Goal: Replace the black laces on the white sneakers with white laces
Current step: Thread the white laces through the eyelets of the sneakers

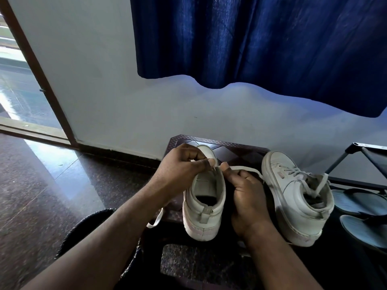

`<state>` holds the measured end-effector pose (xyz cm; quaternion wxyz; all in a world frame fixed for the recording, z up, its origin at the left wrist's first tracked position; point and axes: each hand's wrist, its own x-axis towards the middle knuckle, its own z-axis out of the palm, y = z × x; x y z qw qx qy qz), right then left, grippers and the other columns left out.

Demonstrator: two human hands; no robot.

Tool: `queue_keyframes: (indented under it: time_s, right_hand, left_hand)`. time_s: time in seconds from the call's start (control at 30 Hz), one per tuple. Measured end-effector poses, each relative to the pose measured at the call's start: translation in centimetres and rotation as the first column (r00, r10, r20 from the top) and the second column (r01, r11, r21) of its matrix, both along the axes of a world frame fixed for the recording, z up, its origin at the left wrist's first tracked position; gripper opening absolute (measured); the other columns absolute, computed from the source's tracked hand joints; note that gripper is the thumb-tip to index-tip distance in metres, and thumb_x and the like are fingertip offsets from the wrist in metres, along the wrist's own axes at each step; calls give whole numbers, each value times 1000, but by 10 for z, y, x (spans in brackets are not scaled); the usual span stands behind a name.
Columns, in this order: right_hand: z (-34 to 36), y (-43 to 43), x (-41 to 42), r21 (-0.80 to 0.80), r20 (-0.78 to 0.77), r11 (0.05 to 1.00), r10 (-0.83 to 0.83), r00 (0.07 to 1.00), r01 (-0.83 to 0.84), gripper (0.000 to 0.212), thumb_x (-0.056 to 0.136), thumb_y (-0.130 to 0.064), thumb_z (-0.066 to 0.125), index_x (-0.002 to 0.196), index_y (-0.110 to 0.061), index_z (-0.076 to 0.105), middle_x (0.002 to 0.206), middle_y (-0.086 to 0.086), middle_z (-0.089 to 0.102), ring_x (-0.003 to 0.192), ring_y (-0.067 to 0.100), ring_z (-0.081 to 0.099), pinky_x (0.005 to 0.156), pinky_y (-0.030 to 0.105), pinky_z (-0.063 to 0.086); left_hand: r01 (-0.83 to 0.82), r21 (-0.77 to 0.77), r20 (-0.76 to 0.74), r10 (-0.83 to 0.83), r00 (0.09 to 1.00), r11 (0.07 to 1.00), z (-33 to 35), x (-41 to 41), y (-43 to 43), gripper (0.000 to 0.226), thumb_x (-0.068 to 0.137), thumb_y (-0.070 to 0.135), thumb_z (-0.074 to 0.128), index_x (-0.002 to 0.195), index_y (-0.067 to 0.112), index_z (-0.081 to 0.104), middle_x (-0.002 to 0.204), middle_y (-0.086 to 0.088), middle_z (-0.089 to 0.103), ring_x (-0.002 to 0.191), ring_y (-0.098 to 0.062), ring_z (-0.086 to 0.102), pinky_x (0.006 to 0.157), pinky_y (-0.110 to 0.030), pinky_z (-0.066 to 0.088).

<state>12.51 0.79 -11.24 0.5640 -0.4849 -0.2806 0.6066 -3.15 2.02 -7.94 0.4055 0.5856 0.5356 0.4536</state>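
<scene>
I pinch the flat white lace (pixel 247 169) between my left hand's (pixel 184 164) thumb and forefinger, above the tongue of the near white leather sneaker (pixel 204 208). My right hand (pixel 249 197) grips the same lace just beside it. There are two sneakers; the second white sneaker (pixel 297 199) is laced pale. Both sit at a dark patterned doormat (pixel 219 143) on polished speckled stone floor (pixel 41 195), below a pale wall (pixel 94 70) and one blue curtain (pixel 261 38). Two blue sandals (pixel 360 204) lie by a black metal rack (pixel 356 155).
</scene>
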Motion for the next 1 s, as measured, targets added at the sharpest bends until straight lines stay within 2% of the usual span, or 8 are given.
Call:
queue_keyframes:
  time_s: [0.1,0.2,0.37,0.5,0.6,0.7,0.8,1.0]
  right_hand:
    - [2,13,16,2,26,979,-204,979,204,23,90,-21,77,77,-8,65,67,6,66,66,21,61,64,33,54]
    - [-2,18,27,-61,-29,961,-271,962,269,21,94,-24,74,80,-15,62,68,-2,61,59,10,60,52,23,48]
    - [-5,2,4,13,-74,995,99,992,-98,45,86,-32,81,103,8,67,106,29,70,94,39,66,95,52,54]
    - [-3,10,13,22,7,992,-128,992,128,21,89,-22,78,74,-11,67,70,7,64,71,24,58,73,38,51]
    - [-4,18,30,-24,-18,965,-261,965,261,20,93,-25,73,76,-18,67,64,-5,58,56,8,52,57,25,41]
    - [-2,8,18,-50,-76,998,-32,997,28,39,88,-40,79,92,-2,73,85,8,71,74,20,67,76,37,57]
    - [-4,-1,3,-12,-74,997,75,994,-76,53,86,-31,82,113,12,67,110,30,72,97,40,69,98,57,54]
    - [-7,18,29,6,-5,951,-309,951,309,18,93,-22,75,78,-14,67,66,-2,58,56,10,53,56,25,44]
  left_hand:
    - [14,-4,15,-14,1000,1000,-3,-4,0,25,83,40,84,69,20,76,103,1,68,83,-5,62,75,-30,46]
    - [35,-15,34,-34,999,999,-5,-4,1,26,81,43,84,69,21,76,104,1,69,81,-4,61,72,-28,43]
    - [28,-33,104,-25,994,999,-5,-1,5,28,76,46,85,73,19,79,105,-1,68,83,-12,66,73,-32,48]
    - [53,-68,182,-40,983,996,-7,-5,6,42,67,53,85,76,12,78,104,-8,68,82,-17,64,75,-37,47]
    - [79,-95,266,-51,963,992,-9,-10,8,44,68,48,88,79,7,77,92,-8,67,81,-20,62,76,-36,45]
    - [95,-134,319,-48,947,986,-8,-9,7,31,79,37,87,85,8,77,83,-6,69,78,-18,60,74,-32,46]
    - [99,-140,326,-48,944,985,-6,-6,6,23,85,33,83,85,11,77,83,-5,69,73,-14,60,72,-29,47]
    - [73,-88,263,-47,964,994,-10,-9,9,36,77,41,87,80,7,76,90,-1,68,83,-13,65,80,-31,49]
